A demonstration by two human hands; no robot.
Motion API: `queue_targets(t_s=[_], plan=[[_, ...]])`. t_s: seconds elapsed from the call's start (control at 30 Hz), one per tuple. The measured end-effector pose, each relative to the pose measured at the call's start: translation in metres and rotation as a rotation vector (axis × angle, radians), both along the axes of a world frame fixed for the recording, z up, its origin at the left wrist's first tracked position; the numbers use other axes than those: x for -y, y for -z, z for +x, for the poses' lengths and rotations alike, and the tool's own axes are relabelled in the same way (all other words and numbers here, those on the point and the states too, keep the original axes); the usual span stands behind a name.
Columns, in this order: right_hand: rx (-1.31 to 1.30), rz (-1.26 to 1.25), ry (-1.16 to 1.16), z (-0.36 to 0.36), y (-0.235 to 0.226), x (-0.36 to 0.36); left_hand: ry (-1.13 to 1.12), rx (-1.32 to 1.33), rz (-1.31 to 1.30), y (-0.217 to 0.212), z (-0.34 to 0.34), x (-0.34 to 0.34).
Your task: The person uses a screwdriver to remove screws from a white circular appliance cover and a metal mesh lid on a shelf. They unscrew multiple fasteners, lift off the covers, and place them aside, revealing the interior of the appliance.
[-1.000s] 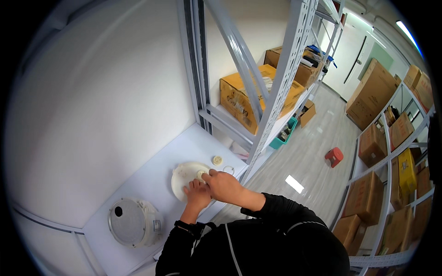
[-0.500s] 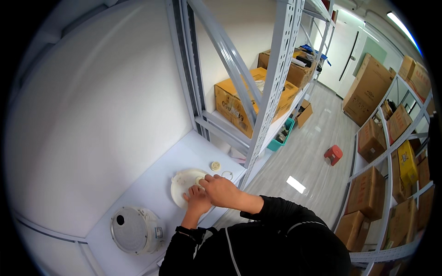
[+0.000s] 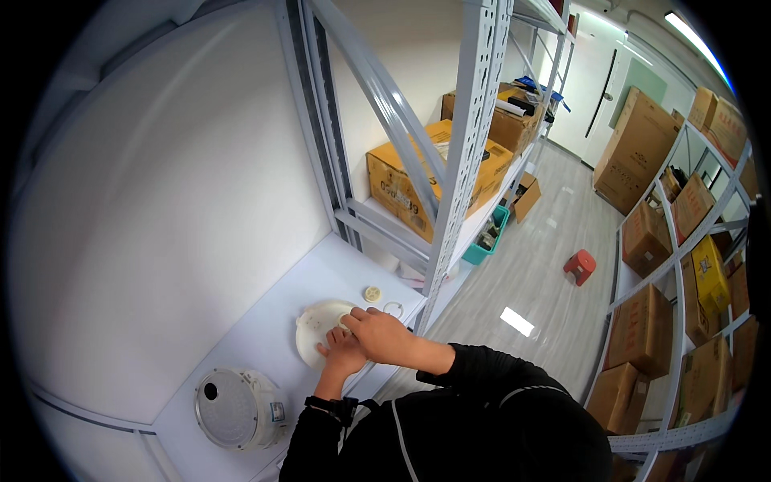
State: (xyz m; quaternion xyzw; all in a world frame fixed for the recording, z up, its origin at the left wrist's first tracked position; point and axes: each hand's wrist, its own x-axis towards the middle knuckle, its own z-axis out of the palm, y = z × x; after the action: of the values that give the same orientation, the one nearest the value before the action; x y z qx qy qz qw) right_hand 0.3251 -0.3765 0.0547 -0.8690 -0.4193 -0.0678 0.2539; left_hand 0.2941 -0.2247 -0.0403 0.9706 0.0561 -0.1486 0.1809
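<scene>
White wall point(image 3: 177, 177) fills the left side; the pale surface point(image 3: 265, 337) runs along its foot. Adjoining: grey metal shelving with a slotted upright point(image 3: 467, 120) and a diagonal brace point(image 3: 381, 88). On its shelf, a yellow-orange carton point(image 3: 397, 197). Teal bin point(image 3: 475, 254) and open cardboard box point(image 3: 528, 201) sit low beside this unit.

Floor point(image 3: 562, 233): grey, wood-look planks, glossy, with a bright rectangular reflection. Red stool point(image 3: 579, 267) stands on it.

Right: second rack point(image 3: 666, 443), brown cartons point(image 3: 640, 329) on several levels, one yellow carton point(image 3: 707, 273). Far end: white door point(image 3: 582, 104), dark vertical handle point(image 3: 601, 96), tall carton point(image 3: 637, 153) nearby. Lit ceiling tube point(image 3: 695, 37), upper right.
</scene>
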Motion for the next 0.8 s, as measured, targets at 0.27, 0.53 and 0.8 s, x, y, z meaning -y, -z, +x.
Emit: queue_targets(t_s=[0.27, 0.53, 0.8], plan=[[-0.057, 0.012, 0.12, -0.003, -0.005, 0.004, 0.056, -0.042, 0.009, 0.005, 0.003, -0.006], [-0.004, 0.093, 0.011, 0.013, 0.005, 0.001, 0.057, 0.043, 0.011, 0.036, 0.002, -0.019], [-0.204, -0.117, 0.122, -0.001, -0.031, -0.003, 0.083, -0.032, 0.022, 0.007, 0.0, -0.012]])
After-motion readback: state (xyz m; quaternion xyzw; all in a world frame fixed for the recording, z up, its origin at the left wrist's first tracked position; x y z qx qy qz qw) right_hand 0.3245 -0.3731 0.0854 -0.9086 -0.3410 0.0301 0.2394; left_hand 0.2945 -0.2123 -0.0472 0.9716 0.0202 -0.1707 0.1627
